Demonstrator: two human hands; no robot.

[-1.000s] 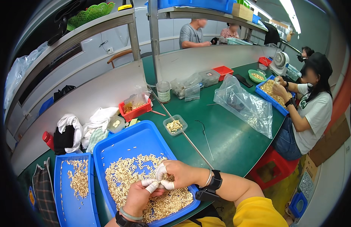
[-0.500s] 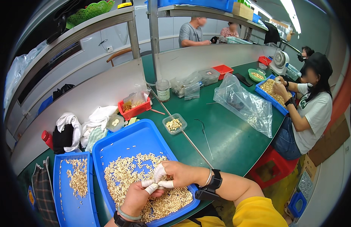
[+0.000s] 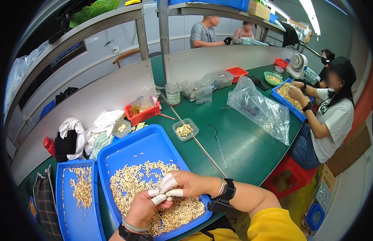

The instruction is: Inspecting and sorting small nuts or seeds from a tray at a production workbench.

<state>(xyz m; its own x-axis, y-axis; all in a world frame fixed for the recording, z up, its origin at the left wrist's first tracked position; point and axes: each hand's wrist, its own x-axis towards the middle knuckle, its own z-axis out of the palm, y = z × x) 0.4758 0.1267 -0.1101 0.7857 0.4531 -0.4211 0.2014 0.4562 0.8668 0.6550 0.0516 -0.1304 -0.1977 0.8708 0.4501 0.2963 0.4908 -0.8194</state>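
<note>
White wraps cover the fingertips of both my hands, which meet fingertip to fingertip over a large blue tray (image 3: 126, 138). My left hand (image 3: 148, 205) has its thumb and finger pinched together; my right hand (image 3: 184, 185) pinches from the other side. Whatever small thing sits between them is hidden by the wraps. Beneath and around them, a heap of small brass-coloured cylindrical pieces (image 3: 130, 184) covers the near part of the tray. To the left, a narrower blue tray (image 3: 74, 223) carries a smaller pile of brass-coloured bits (image 3: 82, 186).
Beyond the tray stands a clear plastic tub (image 3: 185, 129) of brass pieces. A hooked metal tool (image 3: 218, 146) and a clear plastic bag (image 3: 257, 106) lie on the green table (image 3: 202, 160). A red bin (image 3: 142, 112) is at the back. A co-worker (image 3: 331, 108) handles pieces at right.
Both hands stay pinched together and have shifted only slightly. The view has moved a little. At right, the co-worker's hands have risen slightly over their blue tray.
</note>
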